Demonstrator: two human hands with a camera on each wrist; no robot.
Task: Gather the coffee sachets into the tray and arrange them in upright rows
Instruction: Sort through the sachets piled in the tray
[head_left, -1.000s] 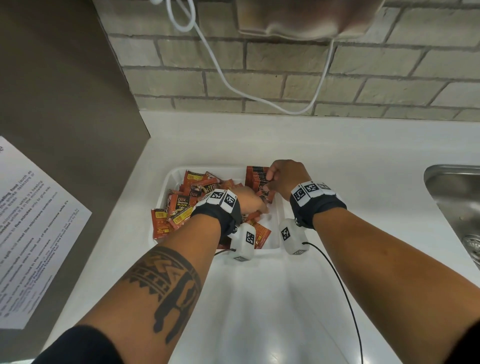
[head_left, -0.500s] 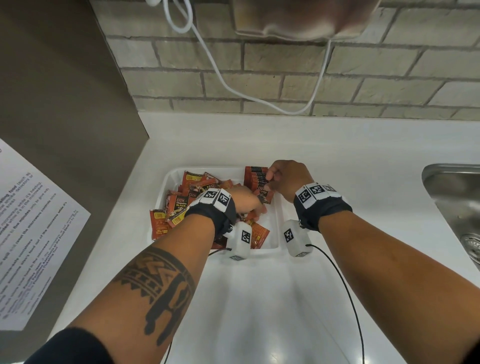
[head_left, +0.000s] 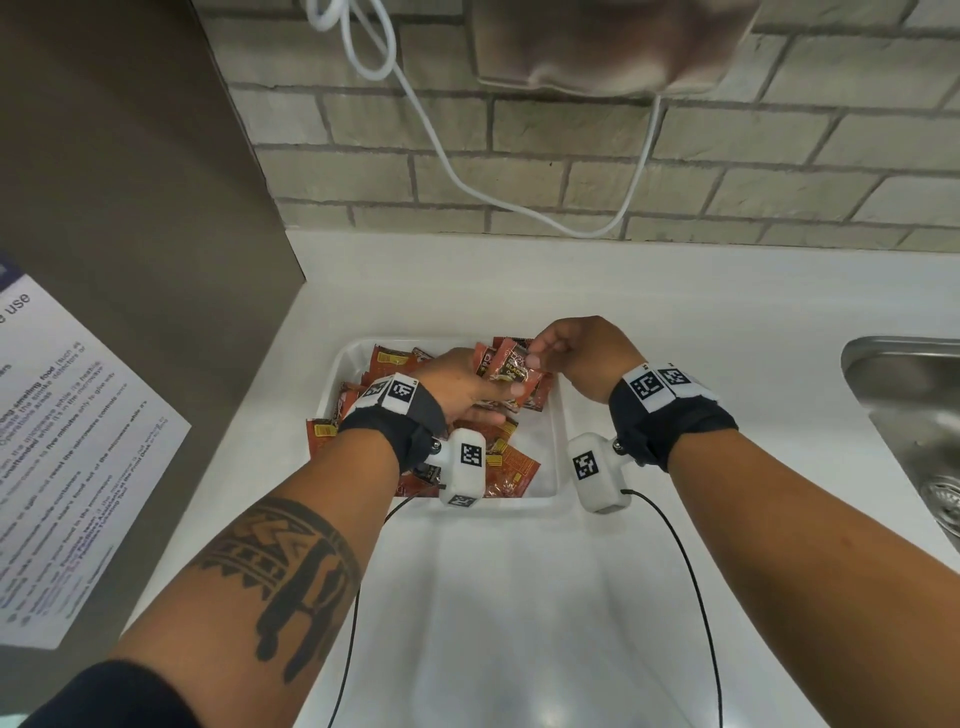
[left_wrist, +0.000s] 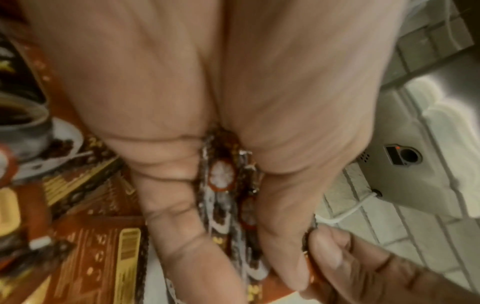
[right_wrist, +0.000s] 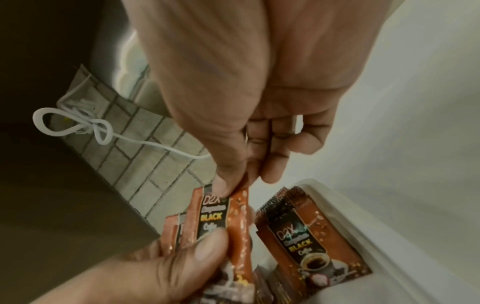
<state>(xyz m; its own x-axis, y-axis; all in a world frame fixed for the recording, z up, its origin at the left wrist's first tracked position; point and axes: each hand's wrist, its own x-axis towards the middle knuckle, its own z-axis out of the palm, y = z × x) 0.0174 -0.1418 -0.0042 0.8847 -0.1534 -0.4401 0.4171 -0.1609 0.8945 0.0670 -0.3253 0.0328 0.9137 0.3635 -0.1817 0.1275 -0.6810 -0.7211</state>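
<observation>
Comparing with a second ago, a small bundle of sachets (head_left: 511, 376) has been lifted out of the heap and is now held above the white tray (head_left: 558, 447), where earlier both hands were down among the packets. Starting at the left, loose coffee sachets (head_left: 382, 361) are seen lying flat and crosswise over the tray's left and near parts, one (head_left: 319, 434) hanging over its left rim. Next, the left hand (head_left: 462, 392) is clamped on the bundle, thumb across the front and fingers behind, as the left wrist view shows edge-on. Further right, the right hand (head_left: 582, 353) is closed in a pinch on the top edge of the front sachet (right_wrist: 213, 214), thumb and forefinger together, the other fingers curled clear. Beyond it, one sachet (right_wrist: 309, 242) is seen propped upright against the tray's right wall, and a sink (head_left: 904, 415) lies well apart on the worktop (head_left: 519, 280). Squaring of the bundle before it is stood in a row is judged to be the step in hand; most of the sorting remains undone.
</observation>
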